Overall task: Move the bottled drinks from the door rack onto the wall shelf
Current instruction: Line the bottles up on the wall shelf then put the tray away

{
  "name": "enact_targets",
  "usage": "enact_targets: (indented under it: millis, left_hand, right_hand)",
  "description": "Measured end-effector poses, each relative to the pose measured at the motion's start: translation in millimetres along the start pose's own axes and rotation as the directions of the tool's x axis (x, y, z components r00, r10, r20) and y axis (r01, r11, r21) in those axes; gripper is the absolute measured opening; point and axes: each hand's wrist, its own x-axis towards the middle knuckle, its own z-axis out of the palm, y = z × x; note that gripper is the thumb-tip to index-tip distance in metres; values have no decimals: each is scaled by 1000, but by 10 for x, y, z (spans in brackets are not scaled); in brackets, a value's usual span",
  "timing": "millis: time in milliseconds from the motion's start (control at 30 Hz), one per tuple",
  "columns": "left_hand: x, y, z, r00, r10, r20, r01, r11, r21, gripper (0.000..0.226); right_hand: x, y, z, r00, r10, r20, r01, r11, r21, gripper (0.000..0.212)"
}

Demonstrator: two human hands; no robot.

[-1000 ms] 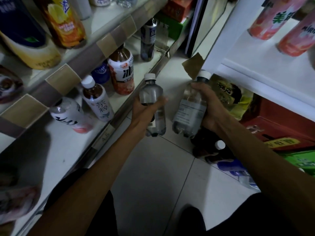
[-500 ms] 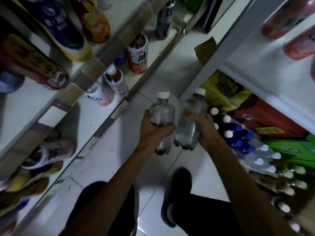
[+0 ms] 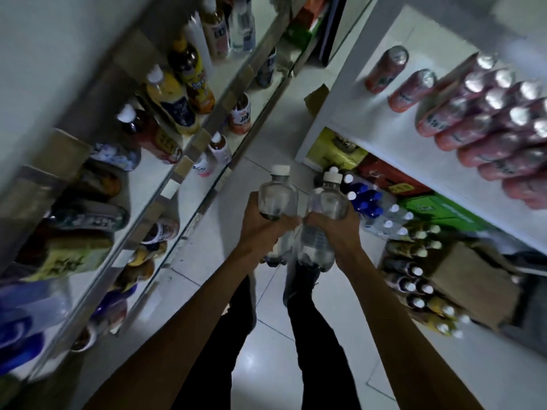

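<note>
Midway between the shelves, the left hand (image 3: pixel 262 230) is curled round a clear white-capped bottle (image 3: pixel 278 195) and the right hand (image 3: pixel 336 229) grips a second clear bottle (image 3: pixel 328 201), both upright, side by side over the tiled floor (image 3: pixel 251 359). Their labels are too blurred to read, as is the print on the pink cans (image 3: pixel 473 119) at right and on the drinks along the wall shelf (image 3: pixel 182 168) at left.

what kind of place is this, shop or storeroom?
Probably a small shop or stockroom: wall shelves lined with assorted bottled drinks, rows of pink cans on the right, packs of bottles on the floor.
</note>
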Motion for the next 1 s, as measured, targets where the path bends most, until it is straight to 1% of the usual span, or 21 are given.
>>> enact_targets:
  millis: [100, 167, 233, 300, 367, 433, 533, 600, 667, 733, 800, 867, 967, 1000]
  left_hand:
    - [-365, 336, 28, 999, 16, 36, -18, 999, 41, 66]
    - [-591, 540, 35, 998, 38, 41, -40, 998, 56, 68]
    - [-794, 726, 42, 996, 74, 40, -76, 995, 58, 79]
    - [-972, 897, 75, 996, 91, 13, -91, 994, 63, 78]
    - [-1156, 1073, 128, 993, 122, -4, -122, 991, 60, 82]
    - [-1294, 1241, 194, 989, 145, -16, -143, 985, 97, 85]
    - [-1505, 1636, 336, 983, 185, -1, -183, 975, 129, 73]
    - [-1612, 1921, 446, 976, 218, 27, -219, 963, 157, 65]
    - [-1848, 2307, 571, 950, 311, 10, -310, 943, 121, 67]
    - [-2107, 2715, 680, 922, 388, -2, -387, 919, 80, 77]
    - [-2317, 3100, 781, 886, 463, 2, -462, 886, 41, 85]
    - [-2557, 3509, 877, 859, 512, -27, -511, 859, 21, 86]
    - [-2913, 4063, 954, 813, 577, -81, -580, 814, -27, 103]
    - [-3025, 4218, 956, 789, 609, -84, -613, 790, -30, 97]
  right_hand:
    - [-399, -342, -208, 999, -16, -39, 17, 1000, 24, 58]
    - [-607, -547, -340, 998, -51, -48, 52, 998, 17, 51]
    - [-797, -718, -456, 996, -74, -57, 76, 997, 25, 55]
    - [-980, -896, -564, 993, -96, -63, 99, 994, 42, 67]
    - [-1140, -1092, -677, 988, -140, -62, 143, 989, 45, 65]
    - [-1303, -1322, -801, 981, -189, -51, 191, 980, 58, 63]
    - [-1553, -1773, -1023, 962, -270, -38, 271, 961, 59, 58]
    - [-1658, -2023, -1134, 949, -312, -43, 314, 948, 51, 59]
    - [-1861, -2384, -1274, 925, -375, -62, 378, 924, 51, 64]
    - [-2070, -2757, -1394, 893, -441, -87, 447, 892, 65, 60]
    - [-2263, -3120, -1510, 858, -502, -112, 512, 854, 93, 61]
    - [-2456, -3466, -1604, 823, -553, -129, 565, 819, 93, 68]
    - [-2719, -3980, -1705, 762, -627, -159, 644, 760, 86, 81]
    - [-2810, -4150, -1725, 747, -644, -164, 660, 748, 73, 85]
